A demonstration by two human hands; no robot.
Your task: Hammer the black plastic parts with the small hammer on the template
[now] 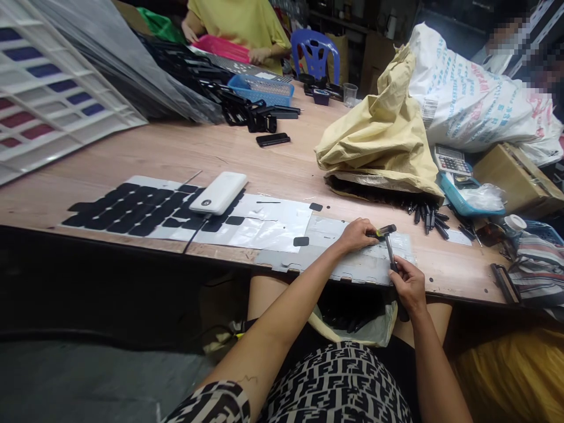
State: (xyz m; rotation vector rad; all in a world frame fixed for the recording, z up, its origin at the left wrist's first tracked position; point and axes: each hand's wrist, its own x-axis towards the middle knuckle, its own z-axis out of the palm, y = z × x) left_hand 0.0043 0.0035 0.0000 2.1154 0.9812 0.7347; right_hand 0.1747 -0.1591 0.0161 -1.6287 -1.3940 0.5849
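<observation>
My right hand (409, 285) is closed round the black grip of what looks like a small hammer (390, 252). Its metal shaft points up and away, and its dark head (388, 230) is at my left fingertips. Fingers pinched, my left hand (359, 235) holds a small yellow-green part (374, 234) against or beside that head; whether they touch I cannot tell. Both hands are over a grey work plate (326, 267) at the table's front edge. Below it, an open bag (388, 329) of dark pieces lies between my legs.
Left of the plate, a white power bank (219, 192) sits on a sheet of black stickers (132, 208). A yellow sack (379, 129) spills black pieces (429, 217) at right. Black frames (238, 108), a blue basket (259, 89) and a person in yellow (240, 23) are farther back.
</observation>
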